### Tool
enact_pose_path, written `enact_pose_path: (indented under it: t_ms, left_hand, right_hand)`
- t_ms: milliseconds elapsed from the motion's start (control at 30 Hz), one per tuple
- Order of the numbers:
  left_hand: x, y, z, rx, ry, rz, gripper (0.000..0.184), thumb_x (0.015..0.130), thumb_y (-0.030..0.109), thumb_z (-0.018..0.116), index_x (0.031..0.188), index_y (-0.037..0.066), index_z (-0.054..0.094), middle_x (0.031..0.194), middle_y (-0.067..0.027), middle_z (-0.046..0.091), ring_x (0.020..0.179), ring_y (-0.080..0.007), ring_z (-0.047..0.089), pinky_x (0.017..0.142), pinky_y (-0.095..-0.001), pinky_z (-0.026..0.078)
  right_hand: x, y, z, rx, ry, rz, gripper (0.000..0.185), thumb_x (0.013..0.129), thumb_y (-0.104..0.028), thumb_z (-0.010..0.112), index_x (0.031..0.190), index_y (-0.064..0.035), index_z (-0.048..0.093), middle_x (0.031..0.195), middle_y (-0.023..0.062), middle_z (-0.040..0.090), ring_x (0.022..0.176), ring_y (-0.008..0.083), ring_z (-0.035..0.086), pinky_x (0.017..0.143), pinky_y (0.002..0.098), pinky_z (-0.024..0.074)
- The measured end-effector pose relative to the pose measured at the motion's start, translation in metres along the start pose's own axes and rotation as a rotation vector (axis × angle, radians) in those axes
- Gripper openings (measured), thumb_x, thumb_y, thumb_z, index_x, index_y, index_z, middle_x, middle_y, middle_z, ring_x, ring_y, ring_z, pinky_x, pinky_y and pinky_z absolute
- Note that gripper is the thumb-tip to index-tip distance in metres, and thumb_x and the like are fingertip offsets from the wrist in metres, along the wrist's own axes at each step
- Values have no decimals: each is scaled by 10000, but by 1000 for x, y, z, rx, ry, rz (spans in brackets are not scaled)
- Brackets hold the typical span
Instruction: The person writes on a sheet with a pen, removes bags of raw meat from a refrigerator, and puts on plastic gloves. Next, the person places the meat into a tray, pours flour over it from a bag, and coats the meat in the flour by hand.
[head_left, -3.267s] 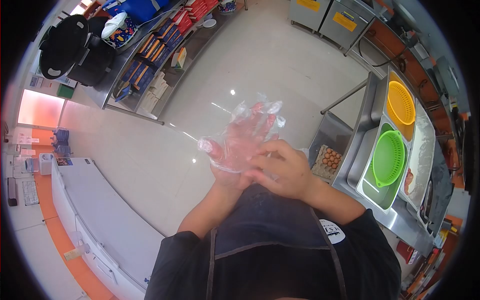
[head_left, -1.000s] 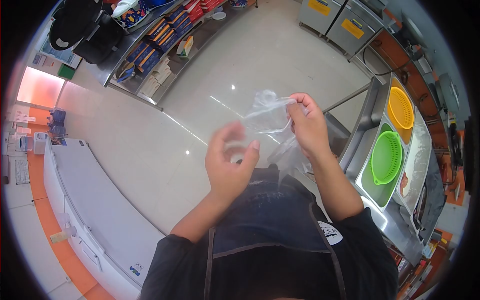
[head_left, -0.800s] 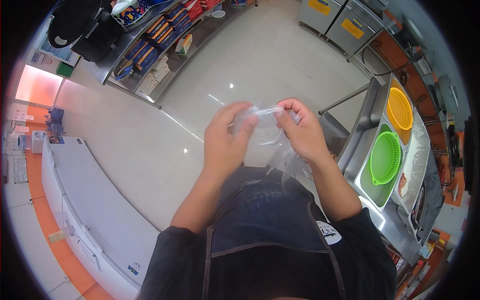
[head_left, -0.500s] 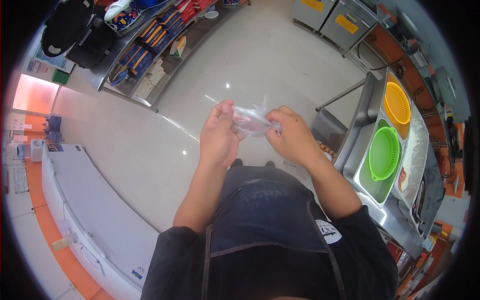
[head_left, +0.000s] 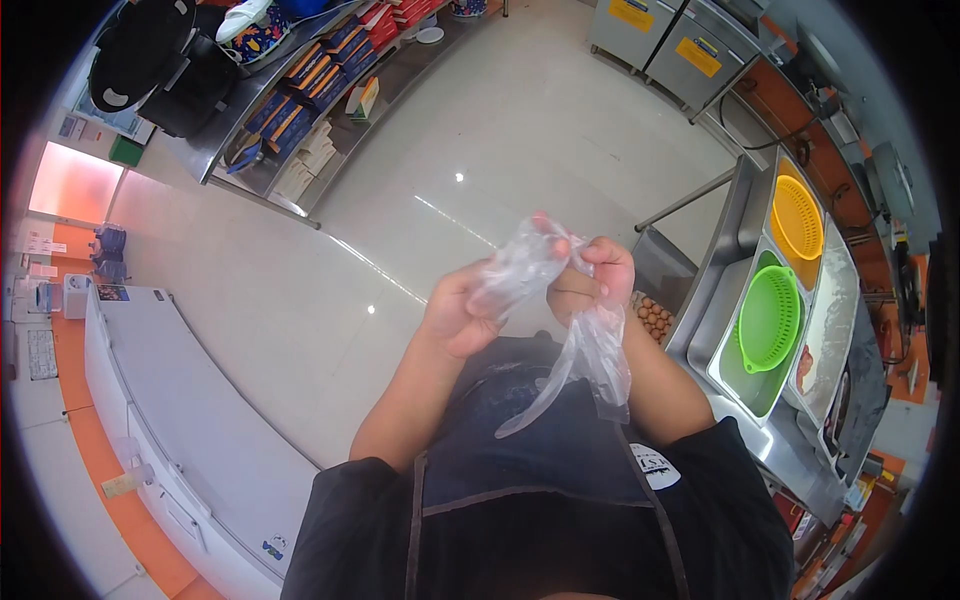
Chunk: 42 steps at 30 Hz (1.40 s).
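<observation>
Thin clear plastic, apparently a disposable plastic glove [head_left: 520, 262], covers most of the fingers of my left hand [head_left: 455, 312]. Those fingers stretch up and to the right inside it, reddish tips showing through, while the wrist stays bare. My right hand [head_left: 605, 275] is closed, pinching crumpled plastic beside the left fingertips. From below its fingers a second loose piece of clear plastic, also glove-like [head_left: 597, 365], hangs down in front of the dark apron [head_left: 500, 425]. Where one piece ends and the other begins between the hands is hard to make out.
To the right stands a steel counter with a green basket [head_left: 769, 318] and a yellow basket [head_left: 797, 217] in metal pans. Brown eggs [head_left: 653, 318] sit below it. A white chest freezer [head_left: 200, 400] is at left; a steel shelf with boxes [head_left: 280, 122] stands behind.
The bunched plastic has been spread out and now covers my left fingers. A loose piece now dangles from my right hand. Both hands have come slightly nearer my body.
</observation>
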<state>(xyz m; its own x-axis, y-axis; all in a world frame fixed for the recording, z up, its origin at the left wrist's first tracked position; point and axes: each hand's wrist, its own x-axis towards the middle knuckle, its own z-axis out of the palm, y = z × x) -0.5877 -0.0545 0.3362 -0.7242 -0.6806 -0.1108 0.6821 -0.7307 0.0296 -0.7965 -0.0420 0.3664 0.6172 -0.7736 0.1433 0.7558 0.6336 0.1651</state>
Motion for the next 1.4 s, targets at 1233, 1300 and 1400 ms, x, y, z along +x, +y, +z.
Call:
enact_pose_path:
  t_ms: [1233,1300,1400]
  left_hand:
    - [-4,-23,24,502,110,775,536,988,330,592,1397,18,441,1408,-133,515,1338,-306,476,1160,-477,384]
    - [-6,-27,26,638,115,763,569,987,333,590,1428,19,414,1420,-133,506,1335,-308,476,1154,-467,384]
    - [-7,-30,31,694,119,720,594,995,342,572,1458,22,382,1435,-129,490,1324,-303,482,1145,-453,386]
  right_hand:
    - [20,58,23,-2492,240,-1005,191,820,-56,680,1005,-80,638,931,72,666,719,229,649,622,332,527]
    - [20,60,20,-2536,235,-925,202,789,-50,684,985,-87,650,961,59,663,750,238,658,624,337,535]
    - [24,56,12,-2551,202,-866,238,736,-33,674,966,-94,659,981,42,654,778,248,665,624,340,541]
